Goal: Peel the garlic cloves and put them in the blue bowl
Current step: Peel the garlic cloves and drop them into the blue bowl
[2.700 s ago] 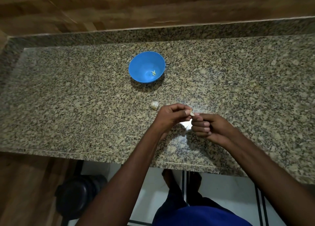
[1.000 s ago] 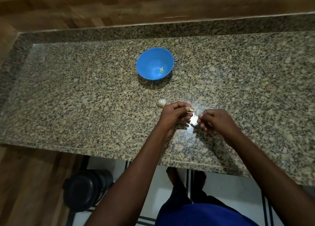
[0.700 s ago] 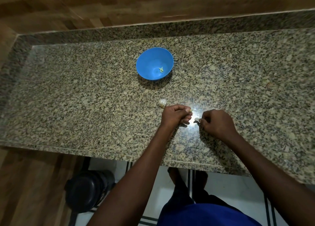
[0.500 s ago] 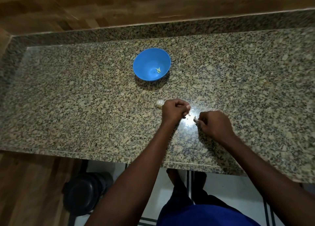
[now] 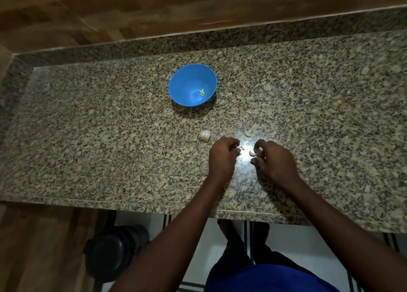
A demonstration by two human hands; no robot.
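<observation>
We saw both hands low over the speckled granite tabletop (image 5: pixel 88 137), near its front edge. The left hand (image 5: pixel 222 157) had its fingers curled loosely inward, and we could not tell whether they pinched anything. The right hand (image 5: pixel 275 161) curled its fingers around a pale garlic clove (image 5: pixel 252 153), pinching it at the tips. A small scrap of skin (image 5: pixel 241 147) lay on the tabletop between the hands, and another pale piece (image 5: pixel 248 134) lay just beyond them. A garlic bulb (image 5: pixel 204 135) sat just left of the left hand. The blue bowl (image 5: pixel 187 82) stood farther back, well apart from the hands, with peeled cloves (image 5: pixel 201 92) inside.
</observation>
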